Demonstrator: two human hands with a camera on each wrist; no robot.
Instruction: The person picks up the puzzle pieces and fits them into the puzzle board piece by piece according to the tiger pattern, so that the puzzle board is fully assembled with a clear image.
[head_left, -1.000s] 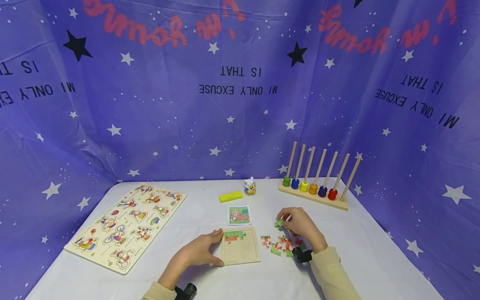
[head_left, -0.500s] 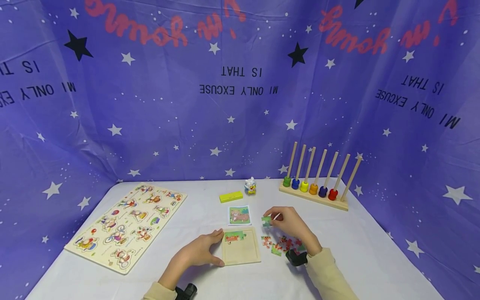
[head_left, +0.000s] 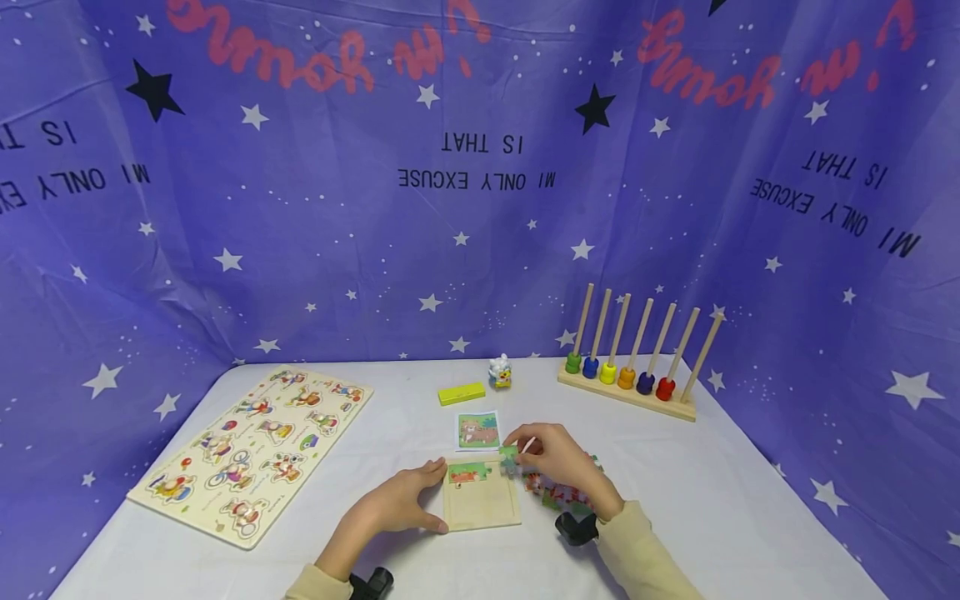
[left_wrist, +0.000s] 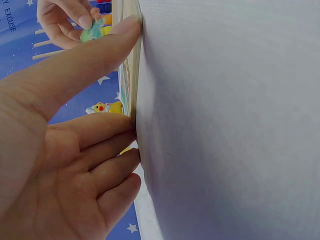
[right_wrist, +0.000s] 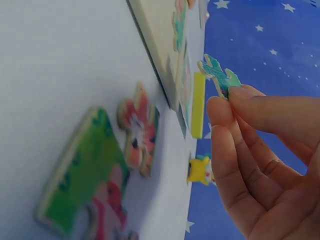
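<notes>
- White table (head_left: pixel 427 575): all is laid out on it; the tray (head_left: pixel 483 510) sits front-centre, flat. To do the step well, tray prob. best kept braced while the far-R corner is filled.
- L hand (head_left: pixel 405 500): spread along tray's L edge; thumb set at near-L corner, fingertips at far-L corner, fingers fairly straight, nothing gripped.
- R hand (head_left: pixel 557 454): reached in from R, wrist bent over the loose pcs (head_left: pixel 553 498); a pc is pinched btwn thumb & fingertips.
- Ref card (head_left: pixel 477 431): placed just beyond tray; prob. worth checking for pc orientation.
- Set pcs (head_left: pixel 468 473): lined up along tray's far edge, L part; gap is left to their R.
- Held pc (head_left: pixel 509 461): green, raised & tilted, abt. over tray's far-R corner; exact height can't be told. Should be levelled, turned till tabs match, lowered straight, then pressed lightly w/ neighbours not nudged.
</notes>
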